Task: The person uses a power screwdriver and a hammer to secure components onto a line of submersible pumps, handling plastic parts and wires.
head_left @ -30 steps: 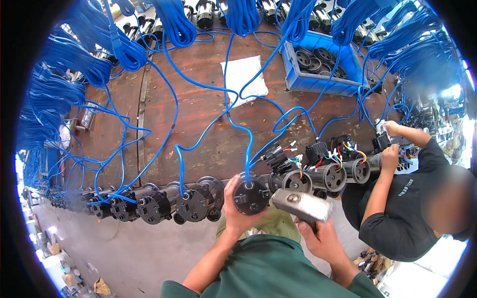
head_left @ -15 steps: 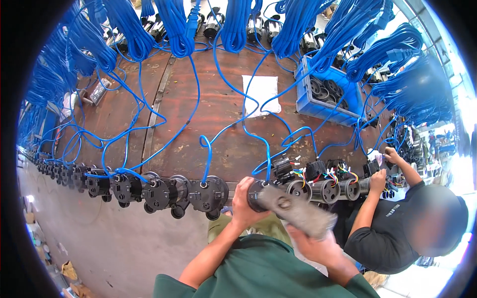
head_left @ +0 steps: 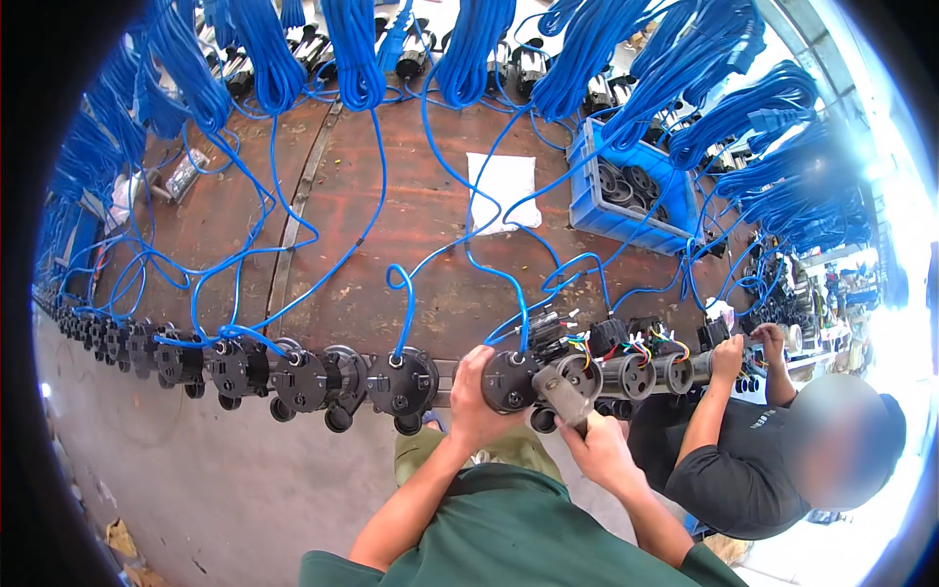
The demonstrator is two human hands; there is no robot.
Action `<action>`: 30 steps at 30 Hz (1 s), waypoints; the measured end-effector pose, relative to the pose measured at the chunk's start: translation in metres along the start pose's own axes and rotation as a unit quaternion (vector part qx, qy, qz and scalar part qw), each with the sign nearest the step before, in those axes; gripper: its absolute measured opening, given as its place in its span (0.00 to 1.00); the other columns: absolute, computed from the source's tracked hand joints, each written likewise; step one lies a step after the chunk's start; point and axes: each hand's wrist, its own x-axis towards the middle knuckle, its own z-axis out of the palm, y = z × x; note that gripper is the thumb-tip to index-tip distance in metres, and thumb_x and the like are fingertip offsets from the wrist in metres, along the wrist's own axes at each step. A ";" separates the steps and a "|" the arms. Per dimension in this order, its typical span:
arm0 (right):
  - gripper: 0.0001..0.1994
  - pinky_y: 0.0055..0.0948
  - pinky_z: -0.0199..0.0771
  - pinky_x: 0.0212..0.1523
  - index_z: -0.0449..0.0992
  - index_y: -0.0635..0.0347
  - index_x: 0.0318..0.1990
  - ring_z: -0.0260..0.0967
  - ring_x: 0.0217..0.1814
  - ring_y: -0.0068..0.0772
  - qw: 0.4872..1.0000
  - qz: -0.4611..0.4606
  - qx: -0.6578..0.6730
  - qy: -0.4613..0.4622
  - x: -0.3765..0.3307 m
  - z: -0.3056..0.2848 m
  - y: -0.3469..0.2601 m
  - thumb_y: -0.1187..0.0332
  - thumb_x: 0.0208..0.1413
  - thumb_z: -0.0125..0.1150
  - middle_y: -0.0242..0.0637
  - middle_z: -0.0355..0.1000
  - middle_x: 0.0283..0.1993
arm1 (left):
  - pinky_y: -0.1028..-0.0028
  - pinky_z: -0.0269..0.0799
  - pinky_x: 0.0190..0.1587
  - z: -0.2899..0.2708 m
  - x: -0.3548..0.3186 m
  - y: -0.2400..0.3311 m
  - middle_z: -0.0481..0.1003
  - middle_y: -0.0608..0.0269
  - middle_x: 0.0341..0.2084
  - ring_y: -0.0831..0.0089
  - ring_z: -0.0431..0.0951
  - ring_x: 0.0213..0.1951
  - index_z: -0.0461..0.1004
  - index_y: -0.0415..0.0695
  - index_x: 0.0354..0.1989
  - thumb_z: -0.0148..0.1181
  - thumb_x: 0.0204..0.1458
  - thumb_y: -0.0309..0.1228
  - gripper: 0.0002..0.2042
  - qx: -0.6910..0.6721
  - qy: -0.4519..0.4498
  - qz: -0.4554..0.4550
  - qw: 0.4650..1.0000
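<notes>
My left hand (head_left: 477, 399) is closed around the left side of a round black motor end cap (head_left: 510, 381), with a blue cable rising from its top. My right hand (head_left: 603, 448) grips a grey, block-shaped tool (head_left: 564, 393). The tool's far end lies close to the cap's right side; whether they touch I cannot tell. Left of my left hand, another black-capped motor (head_left: 402, 384) sits in the same row. To the right stand open grey motor housings (head_left: 626, 377) with coloured wires and black parts above them.
A brown worktable (head_left: 391, 245) bears a white packet (head_left: 504, 194) and a blue crate (head_left: 626, 220) of black rings. Bundled blue cables (head_left: 474, 59) hang over it, with loose strands crossing the top. A co-worker in a black shirt (head_left: 729, 460) works close on my right.
My right hand has swung the grey tool leftward and up, its blur gone, toward the cap's right side. My left hand stays on the cap. The view has shifted slightly.
</notes>
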 end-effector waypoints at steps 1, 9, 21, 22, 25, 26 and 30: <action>0.12 0.39 0.72 0.34 0.73 0.65 0.43 0.74 0.28 0.44 0.998 0.005 0.058 -0.026 -0.002 -0.007 0.001 0.63 0.68 0.62 0.47 0.76 0.28 | 0.54 0.75 0.60 0.000 0.000 0.002 0.73 0.45 0.56 0.46 0.77 0.56 0.65 0.40 0.63 0.83 0.25 0.34 0.49 0.002 -0.002 0.003 1.000; 0.15 0.47 0.79 0.43 0.77 0.64 0.54 0.80 0.40 0.59 0.961 -0.231 0.124 0.091 -0.023 -0.031 -0.065 0.65 0.64 0.64 0.54 0.80 0.36 | 0.52 0.73 0.63 -0.002 -0.004 -0.008 0.72 0.40 0.60 0.42 0.76 0.59 0.66 0.39 0.65 0.86 0.25 0.37 0.51 -0.017 -0.003 -0.012 1.000; 0.13 0.39 0.73 0.33 0.77 0.66 0.45 0.70 0.25 0.44 0.976 -0.098 0.181 0.073 -0.034 -0.055 -0.040 0.62 0.68 0.61 0.50 0.73 0.26 | 0.55 0.76 0.58 -0.001 -0.001 -0.001 0.74 0.45 0.54 0.46 0.78 0.55 0.67 0.38 0.61 0.83 0.28 0.35 0.46 -0.002 0.018 0.013 1.000; 0.13 0.41 0.74 0.35 0.76 0.66 0.46 0.72 0.27 0.48 0.974 -0.103 0.187 0.082 -0.037 -0.047 -0.032 0.63 0.68 0.61 0.52 0.74 0.27 | 0.55 0.76 0.58 0.001 -0.002 -0.001 0.74 0.45 0.54 0.46 0.78 0.55 0.67 0.39 0.61 0.83 0.27 0.35 0.46 -0.001 0.022 0.018 1.000; 0.12 0.48 0.75 0.38 0.76 0.67 0.47 0.77 0.34 0.63 0.993 -0.057 0.031 0.099 -0.017 -0.001 -0.004 0.64 0.69 0.59 0.58 0.76 0.30 | 0.55 0.76 0.58 0.003 0.000 -0.003 0.74 0.45 0.54 0.46 0.78 0.55 0.67 0.39 0.61 0.83 0.27 0.35 0.46 -0.002 0.001 0.028 1.000; 0.14 0.53 0.75 0.40 0.76 0.66 0.46 0.76 0.40 0.69 0.998 -0.027 -0.027 0.057 -0.006 0.012 0.003 0.61 0.68 0.61 0.63 0.77 0.34 | 0.55 0.76 0.58 0.003 0.000 -0.002 0.74 0.45 0.55 0.46 0.78 0.55 0.67 0.39 0.62 0.83 0.27 0.35 0.46 -0.001 -0.001 0.022 1.000; 0.19 0.37 0.66 0.27 0.73 0.65 0.37 0.67 0.23 0.32 0.983 0.069 0.169 -0.033 0.001 -0.015 0.027 0.55 0.70 0.61 0.37 0.69 0.22 | 0.55 0.75 0.60 0.005 0.004 -0.003 0.73 0.44 0.58 0.46 0.78 0.57 0.66 0.40 0.64 0.84 0.27 0.35 0.49 0.005 -0.001 -0.009 1.000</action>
